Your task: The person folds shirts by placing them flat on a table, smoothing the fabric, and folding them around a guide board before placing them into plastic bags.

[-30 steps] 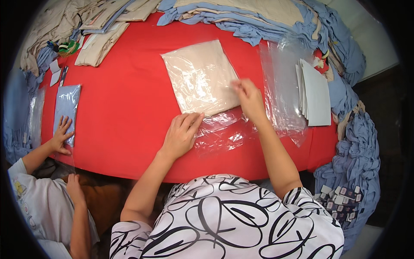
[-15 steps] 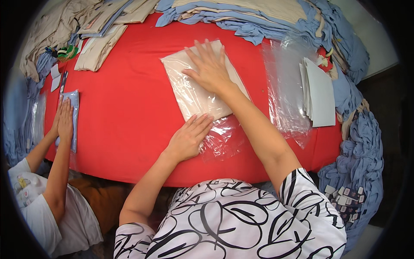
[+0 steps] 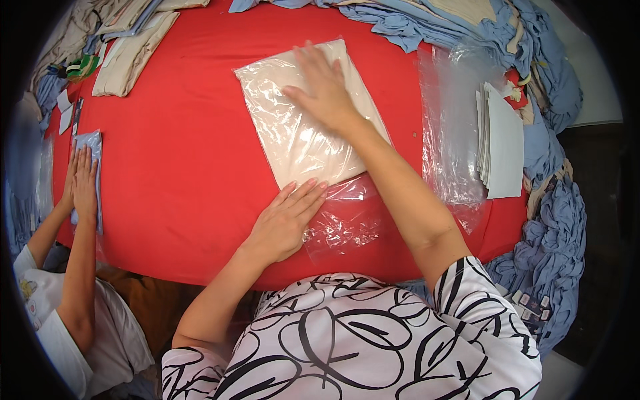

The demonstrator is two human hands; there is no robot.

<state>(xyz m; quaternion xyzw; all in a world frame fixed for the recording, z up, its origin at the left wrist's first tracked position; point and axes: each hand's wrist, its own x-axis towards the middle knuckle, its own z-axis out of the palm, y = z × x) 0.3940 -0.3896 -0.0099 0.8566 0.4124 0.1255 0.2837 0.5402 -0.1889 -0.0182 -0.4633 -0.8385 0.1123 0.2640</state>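
Note:
A folded beige garment in a clear plastic bag (image 3: 303, 143) lies flat on the red-covered table (image 3: 180, 173) in front of me. My right hand (image 3: 325, 90) is over its upper part, fingers spread and slightly blurred; whether the palm touches the plastic I cannot tell. My left hand (image 3: 283, 223) rests flat at the bag's near edge, fingers stretched out and fingertips on the beige part. The bag's loose, unfilled end (image 3: 347, 220) sticks out toward me, crumpled and shiny, to the right of my left hand.
Clear empty bags (image 3: 453, 127) and white sheets (image 3: 505, 143) lie to the right. Blue garments (image 3: 560, 227) are heaped along the right edge. Bagged beige garments (image 3: 137, 53) are at the far left. A co-worker's hands (image 3: 83, 180) press a blue packet (image 3: 90, 140) at left.
My right hand has shifted a little up along the bag and is blurred now. My left hand stays at the near edge. The whole view has shifted slightly.

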